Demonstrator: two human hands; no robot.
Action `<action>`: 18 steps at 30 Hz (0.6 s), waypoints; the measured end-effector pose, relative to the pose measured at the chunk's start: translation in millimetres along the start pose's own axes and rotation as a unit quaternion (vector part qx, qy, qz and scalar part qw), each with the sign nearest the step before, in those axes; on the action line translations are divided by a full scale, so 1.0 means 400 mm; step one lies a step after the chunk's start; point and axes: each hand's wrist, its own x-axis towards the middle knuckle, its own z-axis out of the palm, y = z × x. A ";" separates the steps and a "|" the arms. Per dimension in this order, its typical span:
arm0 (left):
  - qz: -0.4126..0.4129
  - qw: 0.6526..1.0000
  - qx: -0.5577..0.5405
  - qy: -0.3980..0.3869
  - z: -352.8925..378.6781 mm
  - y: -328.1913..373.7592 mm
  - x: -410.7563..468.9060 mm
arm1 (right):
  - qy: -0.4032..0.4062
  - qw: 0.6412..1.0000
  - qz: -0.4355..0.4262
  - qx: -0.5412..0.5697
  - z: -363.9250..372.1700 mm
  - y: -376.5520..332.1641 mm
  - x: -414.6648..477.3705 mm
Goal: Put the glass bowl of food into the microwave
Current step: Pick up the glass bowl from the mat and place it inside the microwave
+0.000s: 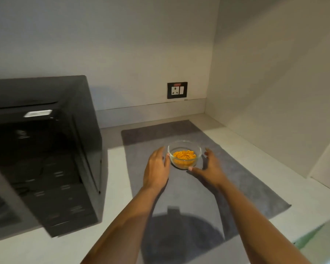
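Note:
A small clear glass bowl [184, 154] holding orange food pieces stands on a grey mat [236, 180] on the counter. My left hand [157, 169] is at the bowl's left side, fingers touching or almost touching the glass. My right hand [210, 169] is spread open just right of the bowl, thumb near its base, a gap showing between the fingers and the glass. A black microwave [51, 155] stands at the left; its dark cavity seems to show, and a blurred grey bar crosses in front of it.
The pale counter [114, 161] meets walls behind and to the right, forming a corner. A black socket plate [177, 90] is on the back wall above the mat. My head's shadow falls on the mat's near end.

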 end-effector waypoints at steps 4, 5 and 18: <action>-0.099 0.993 -0.062 -0.025 0.081 -0.025 0.044 | -0.044 0.999 -0.009 -0.016 0.005 0.026 0.041; -0.113 0.989 -0.089 -0.028 0.092 -0.026 0.052 | -0.054 0.998 -0.024 -0.011 0.009 0.026 0.048; -0.246 0.912 -0.328 -0.016 0.118 0.015 0.075 | -0.092 0.993 -0.065 0.038 0.026 0.014 0.057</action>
